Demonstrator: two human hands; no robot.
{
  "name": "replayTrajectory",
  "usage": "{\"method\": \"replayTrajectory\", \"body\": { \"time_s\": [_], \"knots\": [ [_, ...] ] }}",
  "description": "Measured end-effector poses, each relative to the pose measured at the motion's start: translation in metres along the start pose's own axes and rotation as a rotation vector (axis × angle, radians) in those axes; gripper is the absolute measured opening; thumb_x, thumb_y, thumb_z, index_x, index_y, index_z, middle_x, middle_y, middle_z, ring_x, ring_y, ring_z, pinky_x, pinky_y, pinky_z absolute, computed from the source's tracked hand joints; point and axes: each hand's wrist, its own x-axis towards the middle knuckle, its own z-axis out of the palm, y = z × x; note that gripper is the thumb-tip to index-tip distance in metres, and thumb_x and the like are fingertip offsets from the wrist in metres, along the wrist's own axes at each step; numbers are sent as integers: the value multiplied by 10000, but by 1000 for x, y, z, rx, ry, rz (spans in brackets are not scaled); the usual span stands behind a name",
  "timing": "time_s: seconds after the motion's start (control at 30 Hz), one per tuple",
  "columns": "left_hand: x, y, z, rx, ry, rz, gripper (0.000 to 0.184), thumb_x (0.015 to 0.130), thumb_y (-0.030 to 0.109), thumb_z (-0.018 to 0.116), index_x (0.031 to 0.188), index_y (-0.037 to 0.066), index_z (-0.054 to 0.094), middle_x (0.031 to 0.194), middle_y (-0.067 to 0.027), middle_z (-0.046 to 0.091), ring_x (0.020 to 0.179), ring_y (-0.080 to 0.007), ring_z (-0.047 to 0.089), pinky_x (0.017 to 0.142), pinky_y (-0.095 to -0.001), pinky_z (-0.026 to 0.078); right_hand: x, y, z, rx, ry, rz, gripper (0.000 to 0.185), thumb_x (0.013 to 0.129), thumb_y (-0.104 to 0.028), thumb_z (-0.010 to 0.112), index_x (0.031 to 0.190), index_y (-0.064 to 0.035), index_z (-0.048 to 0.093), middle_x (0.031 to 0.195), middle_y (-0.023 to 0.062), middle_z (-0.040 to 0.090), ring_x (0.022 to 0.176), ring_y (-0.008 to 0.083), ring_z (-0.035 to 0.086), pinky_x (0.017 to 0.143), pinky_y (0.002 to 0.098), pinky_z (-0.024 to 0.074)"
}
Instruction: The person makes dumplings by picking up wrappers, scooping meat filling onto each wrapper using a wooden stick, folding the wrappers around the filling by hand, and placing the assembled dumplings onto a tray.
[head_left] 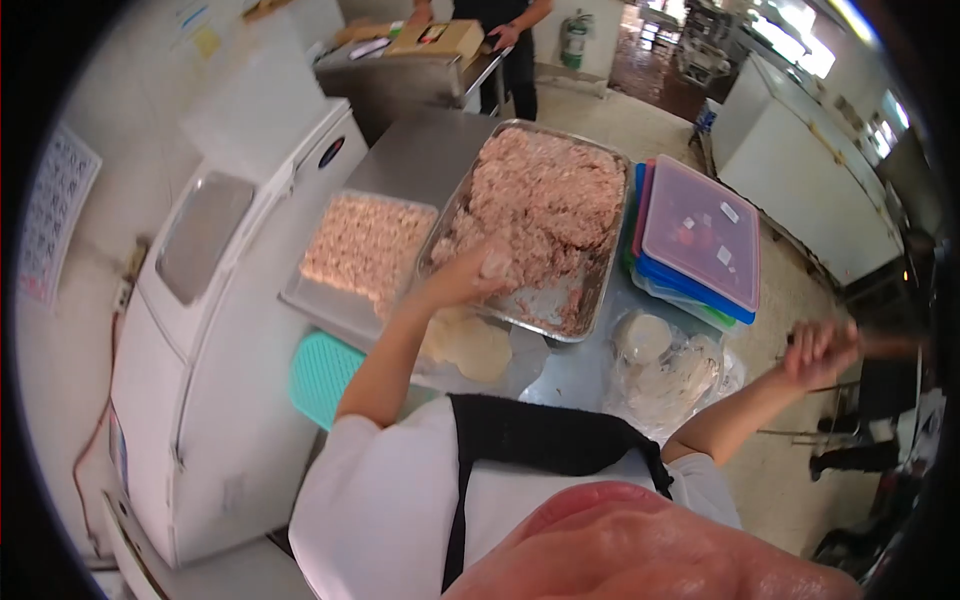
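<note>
My left hand (468,275) is over the near left part of a large metal tray (597,300). Its fingers are curled round a lump of pale pink ground meat. More ground meat (545,185) is heaped in the tray, and bare metal shows at its near end. My right hand (822,352) is out to the right, away from the table, with its fingers curled in. A brown blurred shape lies beside it; whether the hand holds it is hidden. Left of the big tray, rows of small meat portions (365,245) cover a shallower tray (345,318).
Pale round sheets (468,343) lie in front of the tray. Plastic-wrapped pale rounds (670,375) and stacked coloured lids (700,235) are on the right. A teal plastic piece (325,378) is at left, by a white freezer (235,390). A person (515,40) stands behind a cardboard box (435,38).
</note>
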Motion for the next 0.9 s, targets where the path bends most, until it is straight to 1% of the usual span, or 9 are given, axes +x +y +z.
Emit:
{"method": "replayTrajectory", "body": {
  "time_s": [0.17, 0.3, 0.33, 0.4, 0.5, 0.6, 0.7, 0.8, 0.9],
  "knots": [
    [2, -4, 16, -18, 52, 45, 464, 761, 221, 746, 1119, 52, 503, 1063, -120, 557, 1024, -213, 525, 899, -339, 414, -10, -19, 31, 44, -468, -89, 388, 862, -465, 606, 1084, -155, 677, 578, -38, 499, 379, 34, 362, 373, 176, 267],
    [14, 3, 18, -175, -101, 7, 517, 724, 191, 779, 1144, 66, 504, 1057, -99, 581, 1010, -201, 539, 881, -331, 428, -43, 52, 19, -742, 45, 536, 205, 875, -254, 606, 836, -68, 681, 954, 82, 687, 512, 34, 414, 439, 188, 296],
    [15, 10, 20, -123, -54, 110, 506, 720, 193, 782, 1133, 66, 518, 1041, -89, 591, 990, -196, 549, 870, -329, 434, -30, 73, 62, -861, -34, 788, 218, 875, -257, 623, 894, -49, 684, 962, 49, 675, 595, 63, 474, 539, 202, 370],
    [19, 26, 28, -16, 38, 311, 485, 712, 197, 788, 1111, 66, 546, 1011, -70, 612, 948, -188, 571, 848, -323, 448, -53, 127, 51, -927, -350, 695, 243, 890, -237, 612, 969, -17, 678, 1050, 62, 679, 759, 120, 581, 655, 245, 460],
    [22, 26, 31, -161, -198, 134, 410, 701, 201, 791, 1033, 57, 597, 951, -52, 632, 902, -181, 589, 824, -321, 458, -57, 165, 113, -1102, -655, 693, 250, 896, -236, 605, 1010, -24, 673, 959, 136, 670, 803, 246, 637, 684, 286, 482],
    [18, 14, 31, -96, -99, 154, 342, 702, 211, 791, 953, 51, 623, 941, -62, 631, 913, -179, 585, 830, -325, 453, -56, 182, 114, -1113, -728, 636, 244, 888, -241, 609, 1027, -49, 670, 857, 154, 629, 786, 306, 624, 671, 327, 482],
    [19, 0, 27, -25, -53, 29, 344, 702, 220, 790, 949, 53, 619, 932, -78, 630, 929, -178, 580, 824, -323, 452, -30, 161, 147, -1550, -724, 474, 272, 875, -256, 617, 1054, -55, 655, 792, 131, 595, 728, 305, 602, 649, 368, 475],
    [20, -6, 17, 5, 3, 254, 330, 709, 217, 779, 949, 56, 621, 925, -88, 628, 935, -175, 578, 824, -324, 451, -48, 173, 160, -1518, -762, 365, 295, 861, -269, 626, 1069, -61, 645, 743, 118, 559, 703, 305, 584, 622, 385, 463],
    [17, 2, 16, 11, 89, 95, 294, 714, 208, 769, 922, 64, 620, 918, -92, 624, 952, -196, 579, 834, -333, 448, -44, 176, 144, -1435, -682, 462, 271, 870, -265, 604, 1081, -105, 660, 796, 105, 608, 740, 301, 616, 640, 384, 489]
  ]
}}
